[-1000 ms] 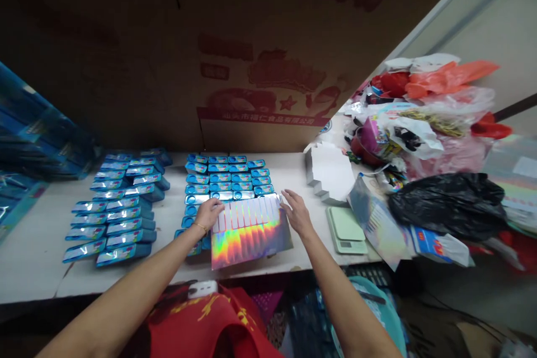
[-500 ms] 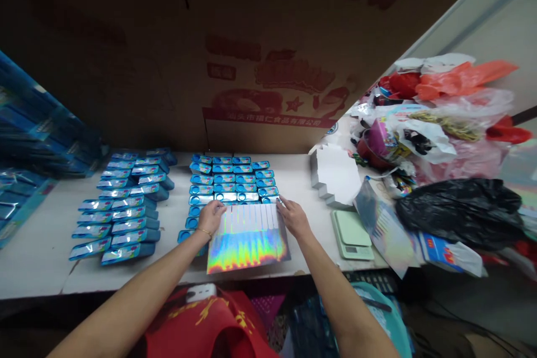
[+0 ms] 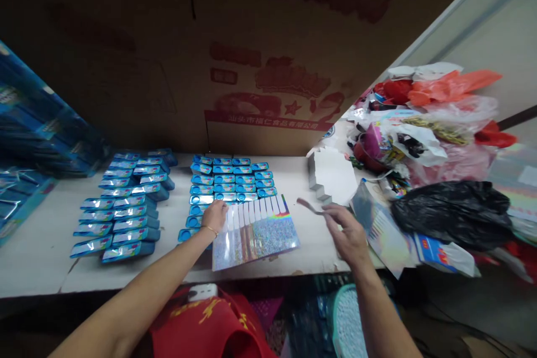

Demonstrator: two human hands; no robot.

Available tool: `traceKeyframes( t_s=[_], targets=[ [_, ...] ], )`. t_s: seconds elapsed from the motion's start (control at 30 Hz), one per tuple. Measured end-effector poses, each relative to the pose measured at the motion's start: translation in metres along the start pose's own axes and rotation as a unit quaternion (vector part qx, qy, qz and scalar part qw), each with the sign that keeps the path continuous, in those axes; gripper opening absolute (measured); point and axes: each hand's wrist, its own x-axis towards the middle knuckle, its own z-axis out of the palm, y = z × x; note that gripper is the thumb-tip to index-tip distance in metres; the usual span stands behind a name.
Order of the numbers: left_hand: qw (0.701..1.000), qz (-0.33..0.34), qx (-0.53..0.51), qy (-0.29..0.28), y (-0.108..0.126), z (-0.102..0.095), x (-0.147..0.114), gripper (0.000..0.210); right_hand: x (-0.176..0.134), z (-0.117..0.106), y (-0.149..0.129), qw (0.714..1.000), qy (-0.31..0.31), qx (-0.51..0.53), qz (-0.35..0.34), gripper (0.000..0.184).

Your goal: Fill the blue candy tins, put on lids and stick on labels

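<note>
Taking the shiny sheet (image 3: 257, 236) as the middle of a clock, with twelve away from the person, the left hand (image 3: 215, 216) is at ten o'clock. Its thumb and fingers are clamped on the sheet's upper left corner, and a bracelet (image 3: 210, 229) circles the wrist. The sheet, with a row of slots along its far edge, lies tilted over the near part of the table (image 3: 310, 254); whether it rests on anything underneath, I cannot tell.

The right hand (image 3: 349, 230) is at three o'clock, apart from the sheet, its fingers pinched together on the handle of a spoon (image 3: 309, 205). The spoon is blurred, and its bowl points to ten o'clock from that hand.

Rows of blue boxes (image 3: 224, 179) stand between eleven and twelve, the nearest partly hidden by the left hand and the sheet. A second group of blue boxes (image 3: 132, 216) stands at nine. White card (image 3: 333, 173) is stacked at two. Beyond the right hand at three lie another shiny sheet (image 3: 380, 224) and a black bag (image 3: 451, 211). A green tub (image 3: 337, 321) sits below table height, between four and five, holding pale contents.
</note>
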Motion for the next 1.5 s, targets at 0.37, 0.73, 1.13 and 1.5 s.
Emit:
traceKeyframes(
  t_s=[0.37,0.73,1.13,1.5],
  targets=[
    [0.918,0.019,-0.388,-0.083,0.029,-0.059,-0.008,0.051,0.050,0.108,-0.064,0.916,-0.165,0.293,0.220,0.021],
    [0.845,-0.167,-0.508,0.013,-0.055,-0.102,0.056,0.034,0.107,0.251,-0.105,0.840,-0.166,0.408,0.318,0.028],
    [0.825,-0.191,-0.532,0.036,-0.110,-0.125,0.120,0.045,0.148,0.328,-0.136,0.807,-0.168,0.456,0.334,0.027],
    [0.751,-0.265,-0.604,0.016,-0.137,-0.124,0.156,0.037,0.162,0.369,-0.146,0.808,-0.115,0.455,0.356,0.024]
  ],
)
